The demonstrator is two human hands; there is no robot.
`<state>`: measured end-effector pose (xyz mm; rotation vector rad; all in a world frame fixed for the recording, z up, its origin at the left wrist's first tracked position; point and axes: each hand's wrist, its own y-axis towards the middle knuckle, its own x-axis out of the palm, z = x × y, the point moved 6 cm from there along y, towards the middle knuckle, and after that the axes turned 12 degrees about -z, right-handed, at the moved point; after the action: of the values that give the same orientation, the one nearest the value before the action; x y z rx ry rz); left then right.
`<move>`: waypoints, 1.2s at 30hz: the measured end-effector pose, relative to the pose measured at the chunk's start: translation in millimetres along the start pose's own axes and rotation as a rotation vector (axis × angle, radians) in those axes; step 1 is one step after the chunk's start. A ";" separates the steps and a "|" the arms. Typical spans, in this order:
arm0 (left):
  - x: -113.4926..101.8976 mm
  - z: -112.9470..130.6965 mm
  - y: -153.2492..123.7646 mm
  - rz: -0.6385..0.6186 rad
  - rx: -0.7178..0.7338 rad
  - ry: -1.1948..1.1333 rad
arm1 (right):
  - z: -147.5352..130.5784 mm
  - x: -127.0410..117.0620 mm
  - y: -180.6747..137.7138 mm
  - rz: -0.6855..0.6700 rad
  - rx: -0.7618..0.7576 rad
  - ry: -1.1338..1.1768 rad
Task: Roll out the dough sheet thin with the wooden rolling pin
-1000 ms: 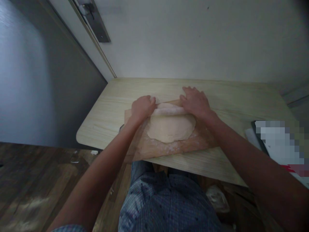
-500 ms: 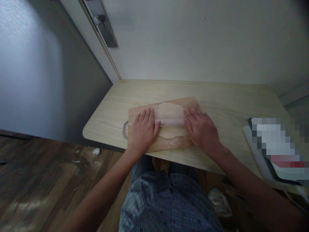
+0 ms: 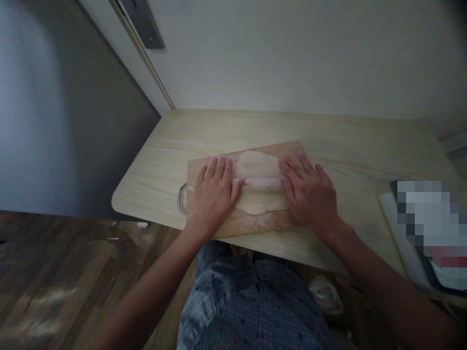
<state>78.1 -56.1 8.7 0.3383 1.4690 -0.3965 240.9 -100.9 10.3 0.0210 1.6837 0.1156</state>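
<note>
A flat round of pale dough [image 3: 257,167] lies on a floured wooden cutting board [image 3: 204,167] near the table's front edge. Across the dough's middle rests a thin rolling pin [image 3: 261,183], dusted white. My left hand [image 3: 213,194] presses flat on the pin's left end with fingers stretched forward. My right hand [image 3: 310,192] presses flat on the pin's right end in the same way. The pin's ends are hidden under my palms.
The board has a metal handle [image 3: 180,199] on its left side. It lies on a light wooden table [image 3: 346,155] against a white wall. A blurred tablet or papers [image 3: 426,228] lie at the table's right. Dark wooden floor [image 3: 73,272] is at the left.
A second ago both hands held the pin at the dough's far edge. The pin has rolled back toward me to the dough's middle, and the fingers have flattened out.
</note>
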 end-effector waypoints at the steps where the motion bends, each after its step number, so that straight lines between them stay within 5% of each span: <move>1: -0.4 -0.5 3.2 0.005 -0.003 0.001 | 0.9 -0.1 2.9 0.001 0.008 -0.004; 22: -10.1 -11.1 61.1 -0.107 -0.064 -0.076 | 17.2 1.2 70.5 -0.208 0.078 0.001; 36: -5.7 -31.2 95.5 -0.135 -0.168 -0.176 | 32.1 -2.0 102.4 -0.206 0.227 0.041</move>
<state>93.6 43.4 10.1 0.0685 1.3452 -0.3975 267.4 2.8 17.7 0.0152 1.7221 -0.2310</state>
